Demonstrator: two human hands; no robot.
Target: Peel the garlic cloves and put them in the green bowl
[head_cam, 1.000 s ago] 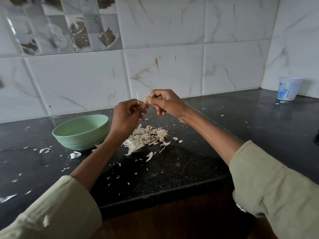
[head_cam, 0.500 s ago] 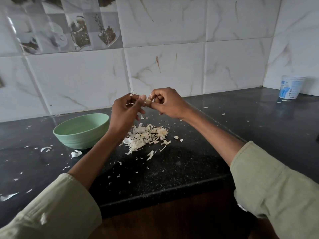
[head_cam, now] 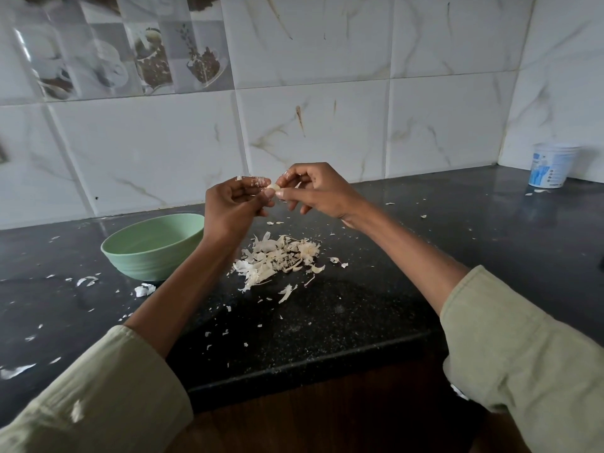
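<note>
Green bowl [head_cam: 153, 246] sits at centre left of the frame on the black worktop [head_cam: 359, 305]. Just right of it, raised above, the left hand [head_cam: 233, 207] and right hand [head_cam: 315, 191] meet at frame centre, each grip curled and pinching one garlic clove [head_cam: 274, 187] between them. Below lies a heap of peels [head_cam: 277, 259]. A white tub [head_cam: 549, 166] stands far right.

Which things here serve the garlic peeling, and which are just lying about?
In use: clove, pinched between left hand and right hand; green bowl; peel pile on the counter.

Lying about: white tub in the far right corner; stray peel scraps left of the bowl.
</note>
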